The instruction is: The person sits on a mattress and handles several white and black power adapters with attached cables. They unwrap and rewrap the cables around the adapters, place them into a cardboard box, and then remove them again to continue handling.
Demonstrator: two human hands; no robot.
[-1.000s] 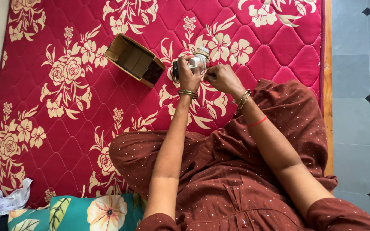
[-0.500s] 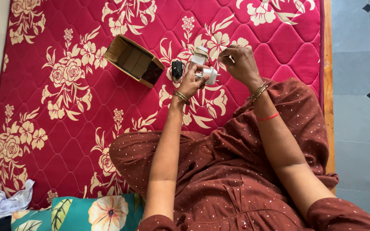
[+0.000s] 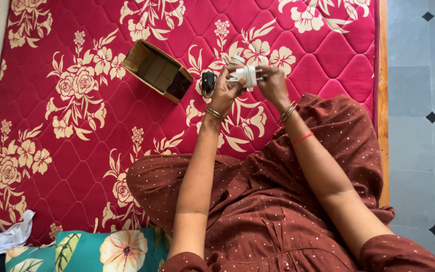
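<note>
My left hand (image 3: 225, 90) grips the white charger (image 3: 247, 75), most of its cord already coiled around it. My right hand (image 3: 273, 83) pinches the loose end; only that remains unwound, I judge.

You have a single view, from the camera on your head, looking steeply down over your lap onto the red floral mattress (image 3: 76, 151) where you sit. It sits close enough that your forearms fill the middle, with your left hand (image 3: 225, 93) and right hand (image 3: 273, 85) meeting near the top centre. The grey tiled floor (image 3: 419, 126) runs along the right edge.
</note>
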